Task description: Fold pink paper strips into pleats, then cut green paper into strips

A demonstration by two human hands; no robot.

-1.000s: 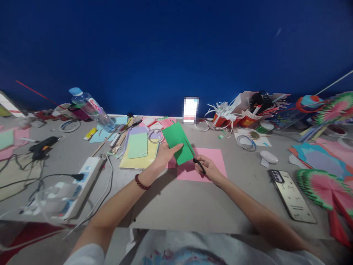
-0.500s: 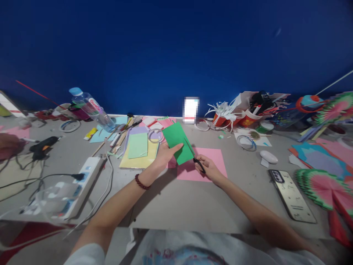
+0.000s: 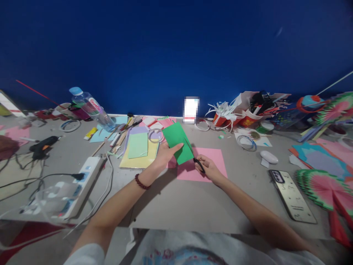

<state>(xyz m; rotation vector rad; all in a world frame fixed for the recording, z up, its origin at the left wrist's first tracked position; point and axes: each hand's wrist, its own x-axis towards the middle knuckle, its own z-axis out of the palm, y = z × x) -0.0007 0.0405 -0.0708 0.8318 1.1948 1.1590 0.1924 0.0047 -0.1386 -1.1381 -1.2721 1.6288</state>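
Note:
My left hand (image 3: 168, 154) grips a green sheet of paper (image 3: 177, 139) by its lower left side, thumb on top. Black-handled scissors (image 3: 199, 165) are in my right hand (image 3: 207, 168), their blades at the sheet's right edge, where a narrow slit shows. The green sheet is raised over a pink sheet (image 3: 217, 163) lying on the table. Left of my left hand, a pale green sheet (image 3: 138, 145) rests on a yellow one (image 3: 128, 162).
Left: power strip (image 3: 82, 191), cables, glue gun (image 3: 44, 146), plastic bottle (image 3: 92, 106) and part of another person's hand (image 3: 8, 147). Right: phone (image 3: 292, 197), white mouse (image 3: 268, 157), folded paper fans (image 3: 320, 187) and red cups (image 3: 248, 119). A blue wall (image 3: 165, 55) stands behind.
The other person's hand at the far left has shifted slightly left and down. My hands, the green sheet and the scissors look almost unchanged.

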